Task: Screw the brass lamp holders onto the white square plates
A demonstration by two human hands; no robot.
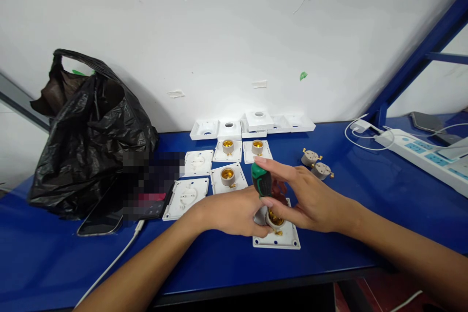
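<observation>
A white square lamp-holder base (280, 240) with a brass-lined socket (273, 218) lies near the front edge of the blue table (219, 263). My left hand (234, 212) grips the socket from the left. My right hand (307, 200) holds a green-and-black screwdriver (262, 180) upright, its tip down in the socket. Behind it lie three more bases with sockets (228, 177) and two bases without sockets (186, 197).
White covers (256, 124) line the wall. Two loose socket cores (316, 165) lie to the right. A black plastic bag (87, 131) and a phone (102, 217) with a cable sit at left. A power strip (424, 153) with chargers is at right.
</observation>
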